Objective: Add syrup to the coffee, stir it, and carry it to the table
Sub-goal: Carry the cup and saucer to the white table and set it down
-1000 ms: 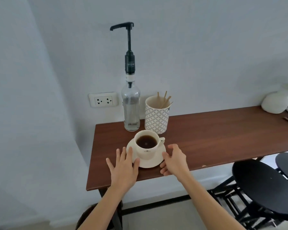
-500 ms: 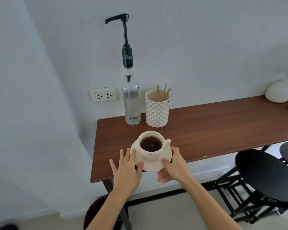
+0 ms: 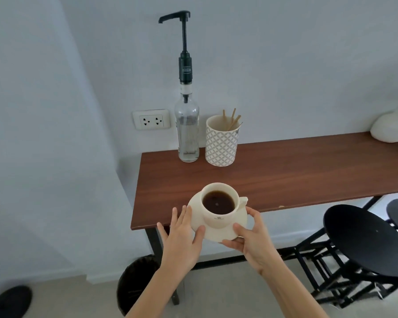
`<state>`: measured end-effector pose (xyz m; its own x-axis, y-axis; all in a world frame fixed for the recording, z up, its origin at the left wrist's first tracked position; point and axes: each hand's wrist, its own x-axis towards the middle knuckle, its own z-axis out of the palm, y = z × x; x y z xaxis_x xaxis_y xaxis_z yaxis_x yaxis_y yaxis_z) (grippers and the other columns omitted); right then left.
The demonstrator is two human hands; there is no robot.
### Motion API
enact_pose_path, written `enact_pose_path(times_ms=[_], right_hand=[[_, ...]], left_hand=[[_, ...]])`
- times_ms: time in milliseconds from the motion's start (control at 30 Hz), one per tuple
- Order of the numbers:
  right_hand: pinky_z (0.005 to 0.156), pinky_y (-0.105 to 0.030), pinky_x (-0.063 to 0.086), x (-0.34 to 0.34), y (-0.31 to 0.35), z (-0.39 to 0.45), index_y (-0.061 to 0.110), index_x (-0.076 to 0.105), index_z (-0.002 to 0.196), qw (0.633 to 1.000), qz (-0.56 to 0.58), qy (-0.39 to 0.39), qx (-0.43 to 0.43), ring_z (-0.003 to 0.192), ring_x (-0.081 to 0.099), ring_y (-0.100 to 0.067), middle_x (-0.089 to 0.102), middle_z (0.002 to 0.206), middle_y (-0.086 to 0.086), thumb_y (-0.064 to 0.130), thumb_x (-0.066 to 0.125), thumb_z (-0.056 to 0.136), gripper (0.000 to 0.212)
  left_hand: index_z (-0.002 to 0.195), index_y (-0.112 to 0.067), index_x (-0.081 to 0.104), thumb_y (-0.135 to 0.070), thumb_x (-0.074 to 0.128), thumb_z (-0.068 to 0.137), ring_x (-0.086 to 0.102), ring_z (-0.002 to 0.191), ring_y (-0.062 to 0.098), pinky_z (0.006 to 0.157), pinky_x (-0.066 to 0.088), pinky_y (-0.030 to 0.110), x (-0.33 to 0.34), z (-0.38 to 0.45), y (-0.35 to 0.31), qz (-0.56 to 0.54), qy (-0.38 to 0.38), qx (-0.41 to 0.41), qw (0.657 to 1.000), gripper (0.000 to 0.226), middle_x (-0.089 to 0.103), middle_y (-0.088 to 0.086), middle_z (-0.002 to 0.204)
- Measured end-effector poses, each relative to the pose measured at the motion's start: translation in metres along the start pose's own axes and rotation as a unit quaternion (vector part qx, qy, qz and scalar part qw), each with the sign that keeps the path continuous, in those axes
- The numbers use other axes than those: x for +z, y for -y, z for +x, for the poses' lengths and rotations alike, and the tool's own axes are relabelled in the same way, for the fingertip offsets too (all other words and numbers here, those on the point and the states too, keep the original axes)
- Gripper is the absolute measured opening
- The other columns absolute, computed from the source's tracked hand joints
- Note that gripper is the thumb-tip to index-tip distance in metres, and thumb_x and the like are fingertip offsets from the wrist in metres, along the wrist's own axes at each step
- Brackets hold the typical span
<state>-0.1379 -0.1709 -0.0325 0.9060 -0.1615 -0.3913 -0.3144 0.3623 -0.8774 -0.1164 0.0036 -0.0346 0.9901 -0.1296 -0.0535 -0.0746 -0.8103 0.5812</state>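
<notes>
Now you've lifted the saucer [image 3: 218,230] with its coffee cup [image 3: 218,204] off the desk [image 3: 285,175], lower centre; right hand [image 3: 253,237] fingers grip it, left hand [image 3: 182,235] fingers steady it. Carrying begins.

Your counter [image 3: 308,171] is bare wood across its middle and right stretch, so there's wide passage there. At the back left corner the pump bottle [image 3: 186,131] and stirrer holder [image 3: 221,143] stand side by side, the pump rising tall. Off the front right edge, black stools [image 3: 365,239] crowd the floor.
</notes>
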Motion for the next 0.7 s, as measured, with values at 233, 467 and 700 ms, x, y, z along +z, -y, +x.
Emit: enact_pose_path(times_ms=[233, 467, 700], right_hand=[[0.054, -0.035, 0.064, -0.013, 0.022, -0.019, 0.023, 0.043, 0.132, 0.992, -0.067, 0.111, 0.000, 0.080, 0.076, -0.041, 0.064, 0.120, -0.022, -0.004, 0.053, 0.099, 0.044], [0.053, -0.034, 0.064, -0.001, 0.024, -0.061, 0.024, 0.044, 0.131, 0.961, -0.136, 0.239, 0.028, 0.074, 0.077, -0.037, 0.064, 0.121, -0.024, -0.005, 0.050, 0.100, 0.044], [0.052, -0.034, 0.064, 0.038, -0.006, -0.130, 0.021, 0.041, 0.137, 0.911, -0.178, 0.369, 0.049, 0.069, 0.078, -0.032, 0.066, 0.118, -0.024, -0.003, 0.052, 0.100, 0.046]], left_hand=[[0.153, -0.023, 0.035, -0.026, 0.053, 0.102, 0.057, 0.112, 0.009, 0.096, 0.042, 0.022, -0.002, -0.046, -0.015, -0.205, -0.109, -0.067, 0.970, 0.054, 0.061, -0.007, 0.127], [0.115, -0.040, 0.055, -0.010, 0.056, 0.099, 0.069, 0.070, 0.013, 0.054, 0.056, 0.020, -0.022, -0.132, -0.031, -0.392, -0.191, -0.174, 0.883, 0.034, 0.070, 0.008, 0.097], [0.144, -0.022, 0.048, -0.010, 0.060, 0.097, 0.072, 0.072, 0.021, 0.056, 0.055, 0.022, -0.036, -0.243, -0.003, -0.426, -0.305, -0.246, 0.815, 0.050, 0.075, 0.017, 0.101]])
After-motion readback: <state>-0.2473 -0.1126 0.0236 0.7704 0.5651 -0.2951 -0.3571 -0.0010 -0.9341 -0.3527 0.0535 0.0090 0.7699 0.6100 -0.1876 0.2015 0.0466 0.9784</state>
